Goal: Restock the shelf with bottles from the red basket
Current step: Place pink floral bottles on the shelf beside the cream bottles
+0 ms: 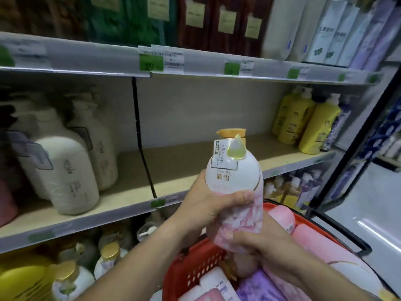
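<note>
Pink-and-white bottle, orange cap, upright above the red basket, near the bare middle shelf. Left hand curls round its middle; right hand grips and hides its base. Basket contents partly cut off; shelf labels blurred.
</note>
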